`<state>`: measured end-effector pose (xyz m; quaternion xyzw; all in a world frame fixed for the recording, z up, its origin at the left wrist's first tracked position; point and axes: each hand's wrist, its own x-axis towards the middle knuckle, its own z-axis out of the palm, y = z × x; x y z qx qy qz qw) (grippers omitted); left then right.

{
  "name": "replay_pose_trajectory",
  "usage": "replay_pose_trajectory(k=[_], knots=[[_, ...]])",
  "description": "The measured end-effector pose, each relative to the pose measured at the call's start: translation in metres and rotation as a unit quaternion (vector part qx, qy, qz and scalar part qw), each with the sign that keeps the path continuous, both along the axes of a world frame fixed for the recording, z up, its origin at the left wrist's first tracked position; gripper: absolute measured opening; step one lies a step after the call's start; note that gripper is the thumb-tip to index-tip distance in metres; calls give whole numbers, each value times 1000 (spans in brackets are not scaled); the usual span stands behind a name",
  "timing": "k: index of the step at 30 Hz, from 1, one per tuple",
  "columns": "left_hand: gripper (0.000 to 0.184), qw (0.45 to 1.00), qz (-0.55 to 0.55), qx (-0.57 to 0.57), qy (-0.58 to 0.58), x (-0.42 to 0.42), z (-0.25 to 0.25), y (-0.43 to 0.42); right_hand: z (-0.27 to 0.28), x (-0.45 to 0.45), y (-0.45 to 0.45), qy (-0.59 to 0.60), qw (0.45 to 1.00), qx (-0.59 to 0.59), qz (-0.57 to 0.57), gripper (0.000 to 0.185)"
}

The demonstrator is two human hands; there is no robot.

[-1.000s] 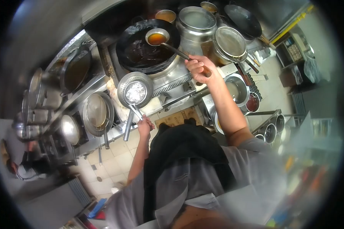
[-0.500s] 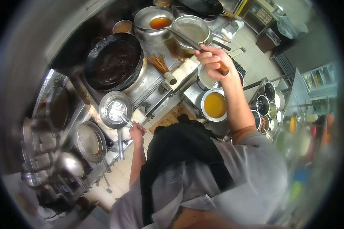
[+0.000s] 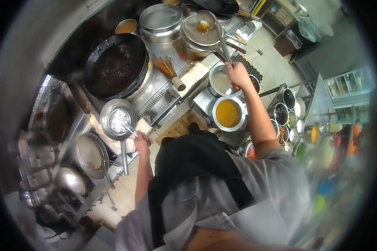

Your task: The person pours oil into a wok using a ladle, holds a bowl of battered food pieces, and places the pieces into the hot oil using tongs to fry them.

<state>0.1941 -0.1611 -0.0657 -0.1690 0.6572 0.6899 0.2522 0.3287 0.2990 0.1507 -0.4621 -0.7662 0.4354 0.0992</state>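
My right hand (image 3: 237,76) is closed round the long handle of a ladle (image 3: 223,44). The ladle's bowl is over a wide sieve (image 3: 192,32) on a pot, with amber liquid showing there; whether bowl and sieve touch I cannot tell. My left hand (image 3: 143,142) grips the metal handle of a utensil (image 3: 132,131), whose head lies over a perforated skimmer (image 3: 107,112). Shiny white material (image 3: 119,119) sits at that head and hides its shape. The skimmer's own handle (image 3: 125,159) points toward me, apart from my left hand.
A large black wok (image 3: 117,67) with dark liquid is on the stove, beside a bamboo brush (image 3: 167,68). Before my right arm stand a pot of yellow liquid (image 3: 228,113) and a pale pot (image 3: 220,81). Several ingredient containers (image 3: 289,98) line the right; pans (image 3: 90,154) lie left.
My right hand has turned over and lowered a little; the ladle's bowl has swung from the left pot to the sieve on the right. The whole view shifted slightly. My left hand keeps its grip.
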Motion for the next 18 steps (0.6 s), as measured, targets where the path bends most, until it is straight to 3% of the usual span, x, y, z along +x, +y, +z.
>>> replay_pose_trajectory(k=[3, 6, 7, 10, 14, 18], knots=[[40, 1000, 3, -3, -9, 4, 3, -5, -15, -1, -23, -25, 984, 173, 34, 41], [39, 1000, 8, 3, -9, 5, -6, -15, -19, -12, -45, 78, 996, 25, 22, 39], [39, 1000, -1, 10, 0, 5, -8, -19, -13, -20, -54, 123, 988, -92, 13, 40], [37, 1000, 26, -1, -9, 6, -5, -24, -4, -48, -73, 164, 959, -216, 88, 38], [36, 999, 47, 10, -12, 9, 7, -33, -23, -108, -97, 128, 946, -242, 174, 37], [36, 998, 69, -2, -1, 13, 13, -43, -61, -168, -122, 70, 958, -167, 221, 39]])
